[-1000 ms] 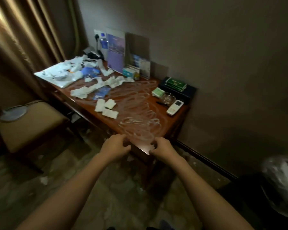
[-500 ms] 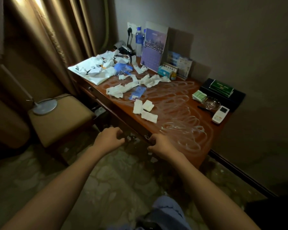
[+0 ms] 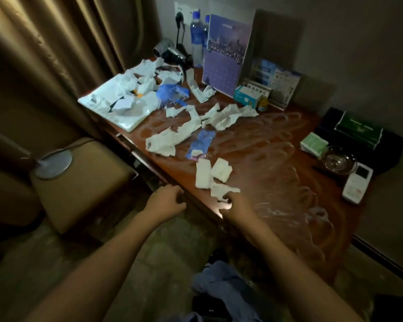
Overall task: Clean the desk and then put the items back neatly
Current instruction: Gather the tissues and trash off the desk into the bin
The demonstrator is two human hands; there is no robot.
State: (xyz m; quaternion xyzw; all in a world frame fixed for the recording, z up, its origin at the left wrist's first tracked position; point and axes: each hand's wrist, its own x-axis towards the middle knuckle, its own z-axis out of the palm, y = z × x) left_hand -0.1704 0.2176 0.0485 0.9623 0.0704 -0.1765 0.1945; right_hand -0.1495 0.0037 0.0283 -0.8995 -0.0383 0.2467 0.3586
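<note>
No text is legible. Print shows on the teal box (image 3: pixel 247 96), the green packet (image 3: pixel 358 131) and the purple card (image 3: pixel 226 54), all too blurred to read.

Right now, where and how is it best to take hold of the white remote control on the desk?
Probably pinch the remote control across its two long sides near the middle, coming from above: it lies flat, and the glass ashtray crowds its far end.

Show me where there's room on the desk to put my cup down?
The bare wood between the crumpled tissues, the folded tissues and the glass ashtray is free, though smeared. So is the near corner below the white remote. The back left by the white tray is crowded.
</note>
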